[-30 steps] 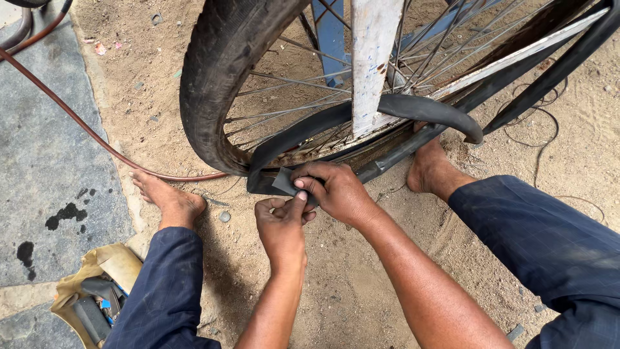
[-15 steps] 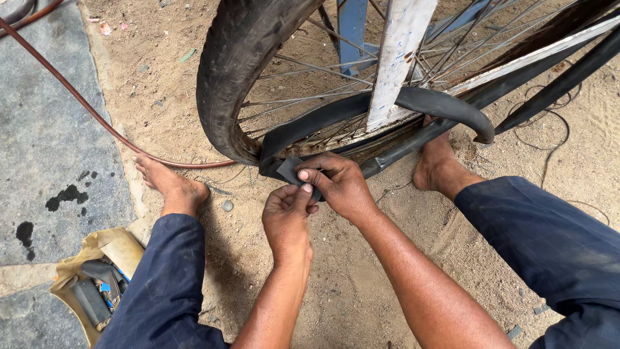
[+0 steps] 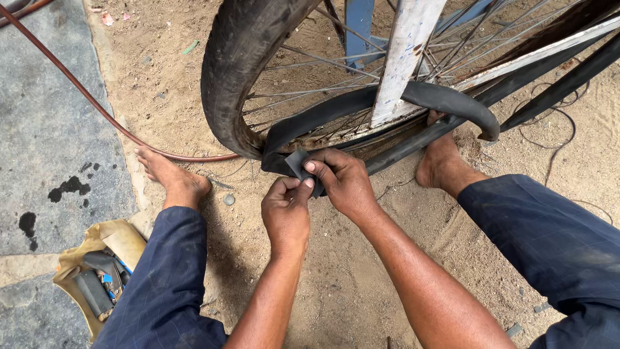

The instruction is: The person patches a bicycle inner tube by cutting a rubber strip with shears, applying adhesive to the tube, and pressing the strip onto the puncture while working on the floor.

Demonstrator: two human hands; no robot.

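A bicycle wheel (image 3: 239, 84) with a worn black tyre stands upright on sandy ground (image 3: 361, 271) just above and beyond both hands, its spokes and a pale metal bar (image 3: 407, 58) rising behind them. A black inner tube (image 3: 445, 97) hangs loose out of the wheel, looping from the hands up and off to the right, where it curves down near the right foot (image 3: 445, 165). Both forearms reach forward from dark blue trouser legs, bent at the knees to either side, and the wrists meet just below the rim. The right hand (image 3: 342, 181) lies palm down with its fingers curled, thumb and forefinger pinching a folded bit of the tube at its lowest point, right by the tyre. The left hand (image 3: 287, 210) sits just beneath it, knuckles up, its fingertips closed on the same fold, so the two hands touch. The left foot (image 3: 171, 178) rests bare on the ground well to the left of the hands, at the edge of a grey paved strip (image 3: 45, 129). A thin reddish hose (image 3: 97, 106) runs across that strip and passes behind the left foot towards the tyre. Down to the left of the left arm lies an open yellowish bag (image 3: 116, 242) with dark tools inside. A small stone (image 3: 228, 200) lies between the left foot and the left hand.
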